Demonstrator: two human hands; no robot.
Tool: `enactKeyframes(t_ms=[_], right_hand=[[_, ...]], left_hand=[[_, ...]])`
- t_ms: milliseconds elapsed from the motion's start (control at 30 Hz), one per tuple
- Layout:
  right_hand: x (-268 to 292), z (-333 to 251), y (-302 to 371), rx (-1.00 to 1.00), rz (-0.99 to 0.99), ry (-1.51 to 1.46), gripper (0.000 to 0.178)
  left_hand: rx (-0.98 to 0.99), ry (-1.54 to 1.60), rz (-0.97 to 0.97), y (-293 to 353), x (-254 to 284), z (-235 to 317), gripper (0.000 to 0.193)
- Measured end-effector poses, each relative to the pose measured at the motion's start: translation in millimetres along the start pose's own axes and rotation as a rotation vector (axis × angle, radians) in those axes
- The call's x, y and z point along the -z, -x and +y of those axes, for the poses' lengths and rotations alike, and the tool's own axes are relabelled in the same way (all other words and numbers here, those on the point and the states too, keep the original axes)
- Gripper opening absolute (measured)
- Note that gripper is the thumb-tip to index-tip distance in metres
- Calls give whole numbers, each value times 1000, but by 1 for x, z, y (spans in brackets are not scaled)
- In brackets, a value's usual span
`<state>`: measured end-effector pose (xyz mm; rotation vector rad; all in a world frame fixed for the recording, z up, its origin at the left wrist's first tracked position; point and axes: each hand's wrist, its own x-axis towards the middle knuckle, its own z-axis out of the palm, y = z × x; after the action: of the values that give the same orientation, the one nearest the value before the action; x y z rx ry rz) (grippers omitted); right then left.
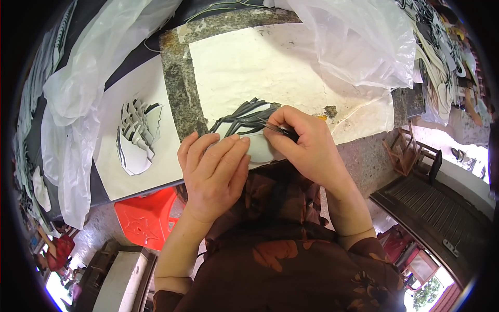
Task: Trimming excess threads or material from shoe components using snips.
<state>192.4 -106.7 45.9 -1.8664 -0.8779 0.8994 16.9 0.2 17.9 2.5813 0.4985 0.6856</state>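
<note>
Dark strips [244, 111] lie fanned and overlapping on a white sheet [249, 67], near the near edge of the surface [182, 99]; a rounded pale piece [261, 149] lies between the hands, closer to the body. The right hand [306, 143] has its grip closed on a slender dark tool [283, 129], whose tip points left to the strips; how far the tool itself is open cannot be told. The left hand [213, 169] is laid palm down, fingers extended and lightly spread, fingertips at the strips and pale piece; whether it pinches anything underneath is hidden. Good practice, as judged here, is to steady the work with light, even pressure, keep the left fingertips out of the tool's line, and guide the tip with small finger movements so that neighbouring strips stay undisturbed. Relative to the right grip, the strips lie to the left and slightly beyond; relative to the left hand, just beyond its fingertips. Farther left, white pieces [136, 153] rest on a second sheet [117, 177]. Clear plastic [364, 41] covers the far right corner; a red stool [143, 221] stands below left.
</note>
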Motion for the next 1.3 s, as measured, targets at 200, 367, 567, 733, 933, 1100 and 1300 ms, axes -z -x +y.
enactKeyframes(t_ms=[200,367,567,733,933,1100,1300], right_hand=[[1,4,-1,39,-9,10,9],[3,3,-1,12,-32,11,9],[7,9,-1,36,-25,19,10],[13,8,-2,-40,-66,-26,10],[22,6,-8,10,-51,66,12],[26,9,-14,66,-34,102,16],[35,16,-20,73,-24,106,18]], left_hand=[[12,3,1,-1,-1,0,34],[10,3,-15,-1,0,0,34],[-8,-39,-34,-3,0,4,34],[-24,-64,-62,-3,0,5,39],[-43,-86,-85,-3,-2,7,46],[-31,-88,-100,-7,-2,11,48],[-8,-129,-162,-16,1,22,48]])
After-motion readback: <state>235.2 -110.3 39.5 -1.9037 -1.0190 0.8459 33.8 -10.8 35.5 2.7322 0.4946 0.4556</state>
